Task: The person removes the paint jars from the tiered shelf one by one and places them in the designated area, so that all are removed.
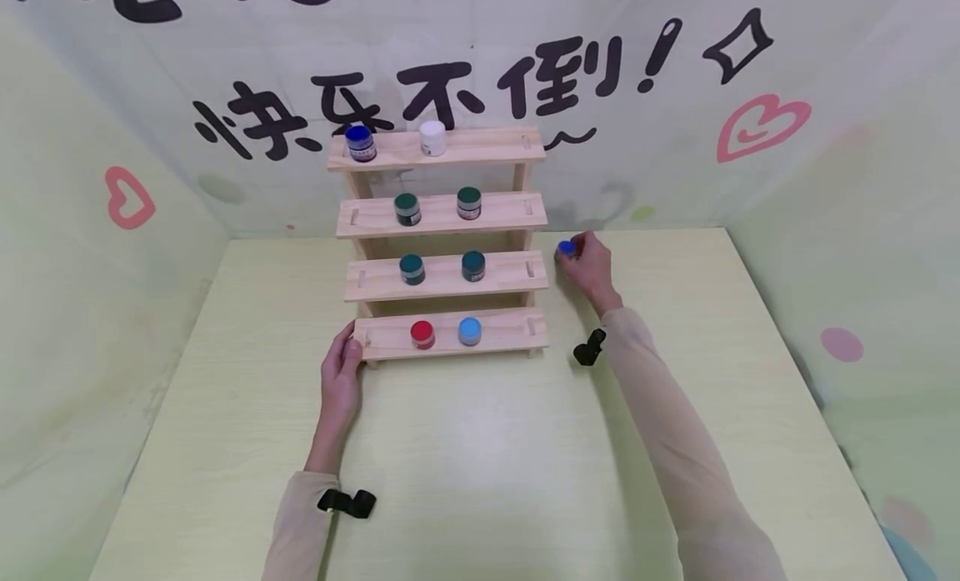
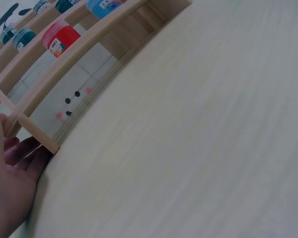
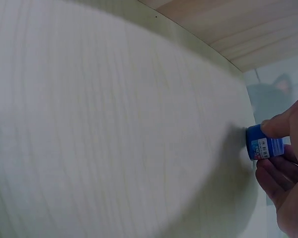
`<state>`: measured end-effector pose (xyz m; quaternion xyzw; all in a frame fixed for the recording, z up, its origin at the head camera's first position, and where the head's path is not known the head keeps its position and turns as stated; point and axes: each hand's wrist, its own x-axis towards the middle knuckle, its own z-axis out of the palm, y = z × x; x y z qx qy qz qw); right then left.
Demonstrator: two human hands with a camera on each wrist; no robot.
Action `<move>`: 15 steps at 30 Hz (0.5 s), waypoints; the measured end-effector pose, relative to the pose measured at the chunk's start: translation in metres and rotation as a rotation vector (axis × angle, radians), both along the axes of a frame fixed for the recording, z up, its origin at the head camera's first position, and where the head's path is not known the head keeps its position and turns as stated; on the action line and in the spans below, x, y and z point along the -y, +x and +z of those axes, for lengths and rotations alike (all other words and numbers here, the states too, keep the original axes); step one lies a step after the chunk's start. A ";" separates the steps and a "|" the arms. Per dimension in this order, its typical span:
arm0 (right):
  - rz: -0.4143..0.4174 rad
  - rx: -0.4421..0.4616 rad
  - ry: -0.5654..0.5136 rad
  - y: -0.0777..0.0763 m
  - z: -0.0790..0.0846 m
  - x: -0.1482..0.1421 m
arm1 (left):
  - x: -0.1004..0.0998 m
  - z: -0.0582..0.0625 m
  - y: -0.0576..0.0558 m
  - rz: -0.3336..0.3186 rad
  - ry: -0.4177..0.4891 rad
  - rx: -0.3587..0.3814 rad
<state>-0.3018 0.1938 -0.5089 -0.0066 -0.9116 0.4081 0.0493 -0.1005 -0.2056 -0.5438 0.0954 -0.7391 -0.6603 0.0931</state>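
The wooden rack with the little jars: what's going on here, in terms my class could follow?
A person's right hand holds a blue jar just right of the wooden rack. The left hand grips the left end of the lowest shelf. The rack carries two jars per tier: dark blue jar and white jar on top, four green-lidded jars between, red jar and light blue jar below.

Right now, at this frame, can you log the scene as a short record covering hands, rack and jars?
Left hand: grips the front left corner of the wooden rack
Right hand: pinches a blue jar, right of the rack
Top shelf: dark blue jar, white jar
Second shelf: two green-lidded jars
Third shelf: two teal-lidded jars
Bottom shelf: red jar, light blue jar
Surface: pale wood-grain table
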 end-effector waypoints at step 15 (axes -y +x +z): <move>0.005 -0.197 -0.052 -0.002 0.016 -0.003 | 0.001 -0.002 -0.001 0.001 -0.002 0.005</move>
